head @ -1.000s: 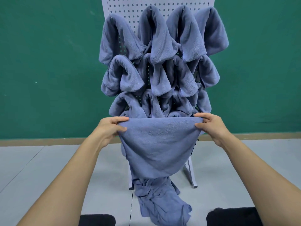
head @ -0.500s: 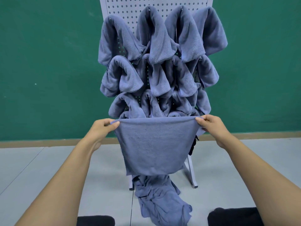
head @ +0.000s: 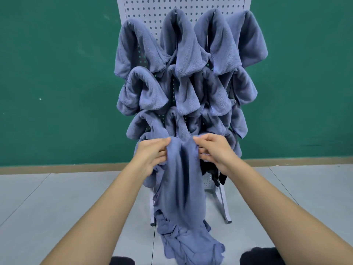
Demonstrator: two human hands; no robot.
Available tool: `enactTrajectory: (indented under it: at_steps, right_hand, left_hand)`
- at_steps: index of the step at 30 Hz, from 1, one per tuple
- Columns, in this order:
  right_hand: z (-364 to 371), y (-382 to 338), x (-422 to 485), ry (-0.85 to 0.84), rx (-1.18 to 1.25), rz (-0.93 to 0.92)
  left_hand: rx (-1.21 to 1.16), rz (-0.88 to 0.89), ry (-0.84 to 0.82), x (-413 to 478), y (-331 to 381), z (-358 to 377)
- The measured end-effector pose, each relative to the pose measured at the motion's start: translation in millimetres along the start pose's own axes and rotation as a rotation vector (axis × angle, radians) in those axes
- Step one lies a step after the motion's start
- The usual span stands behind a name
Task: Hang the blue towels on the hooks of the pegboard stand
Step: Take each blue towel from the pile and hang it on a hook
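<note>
1. Head view: my left hand (head: pixel 152 155) and right hand (head: pixel 215 152) sit close together, each pinching the bunched top edge of one blue towel (head: pixel 181 184); it hangs in front of the lower part of the pegboard stand (head: pixel 152 8), with a crumpled pile (head: pixel 189 245) on the floor (head: pixel 57 207) beneath.
2. Risk, as I judge it: no free hook is visible down here, so I could miss it and the towel would slide off; snagging a neighbouring hung towel (head: pixel 141 96) could drag it loose.
3. Count: two hands; one stand; one held towel; roughly twelve hung, in three rows of four, though overlap prevents certainty; the pile's number I cannot tell.
</note>
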State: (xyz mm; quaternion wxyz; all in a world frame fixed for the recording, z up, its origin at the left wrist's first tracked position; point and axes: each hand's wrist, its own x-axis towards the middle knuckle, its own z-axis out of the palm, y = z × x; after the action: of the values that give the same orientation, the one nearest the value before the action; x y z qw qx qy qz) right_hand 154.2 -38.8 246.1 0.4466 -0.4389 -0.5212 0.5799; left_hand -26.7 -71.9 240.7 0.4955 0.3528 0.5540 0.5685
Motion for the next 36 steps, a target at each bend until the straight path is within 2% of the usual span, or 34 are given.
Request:
enactTrajectory:
  at_steps: [6,11,13,15,17,19,21,24,28,31,34,36]
  right_hand:
    - [21.6,-3.0,-11.5,-0.038,-0.089,-0.092]
    - [17.1,-8.1,-14.6,-0.191,0.091,-0.085]
    - [9.9,-11.1,-12.7,-0.171,0.117,-0.081]
    - [-1.3,-10.3,-5.9,-0.087,0.025,-0.143]
    - [-14.2,-7.7,0.9,-0.014,-0.203,-0.266]
    - [-24.5,-5.2,4.7,-0.050,-0.427,-0.324]
    - [-31.7,-1.5,7.4,-0.151,-0.583,-0.268]
    - [-33.8,0.9,5.7,-0.224,-0.644,-0.180]
    - [-33.4,-2.3,5.4,-0.103,-0.520,-0.239]
    - [-30.5,1.3,7.2,-0.109,-0.600,-0.214]
    - [-32.3,8.9,10.9,-0.106,-0.636,-0.198]
    - [-34.4,9.9,11.2,-0.101,-0.643,-0.199]
  left_hand:
    - [0.082,0.146,-0.075,-11.2,-0.2,23.1]
    - [0.141,0.263,-0.150,-8.0,0.8,16.4]
    - [0.128,0.293,-0.157,-7.8,1.3,14.7]
    - [0.101,0.295,-0.152,-7.1,3.4,14.4]
    - [0.085,0.265,-0.190,-7.6,6.0,14.2]
    - [0.099,0.235,-0.255,-9.0,8.5,12.9]
    - [0.103,0.227,-0.314,-10.1,10.0,11.2]
    - [0.081,0.205,-0.300,-7.6,9.7,6.5]
    - [0.051,0.108,-0.197,-2.9,6.3,-1.5]
    - [0.278,0.139,-0.228,-5.6,-3.8,2.9]
    - [0.577,0.265,-0.264,-2.5,-19.9,10.7]
    - [0.641,0.323,-0.247,1.2,-27.1,13.8]
